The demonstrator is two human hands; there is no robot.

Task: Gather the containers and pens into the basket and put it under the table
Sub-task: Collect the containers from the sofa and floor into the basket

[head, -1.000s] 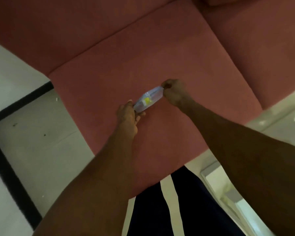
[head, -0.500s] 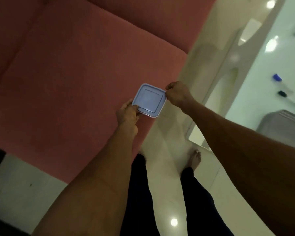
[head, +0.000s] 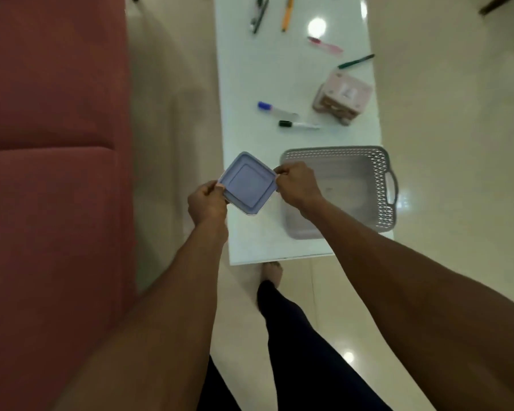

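Both hands hold a square container with a blue lid [head: 247,184] over the near left part of the white table [head: 250,238]. My left hand [head: 207,203] pinches its left corner, my right hand [head: 297,185] its right corner. A grey perforated basket [head: 380,185] with a handle stands on the table just right of my hands, and it looks empty. Farther back lie a pink container [head: 341,97], a blue-capped marker [head: 275,109], a black-capped marker [head: 298,124], a green pen [head: 356,61], a pink pen [head: 324,44], an orange pen [head: 287,13] and dark pens [head: 258,14].
A red sofa [head: 51,173] fills the left side, with a strip of glossy beige floor [head: 172,129] between it and the table. My legs and a bare foot [head: 272,272] are at the table's near end. Open floor lies to the right.
The view has swung from the sofa to the table. The blue-lidded container, held edge-on over the cushion a second ago, is now lid-up over the table beside the basket.
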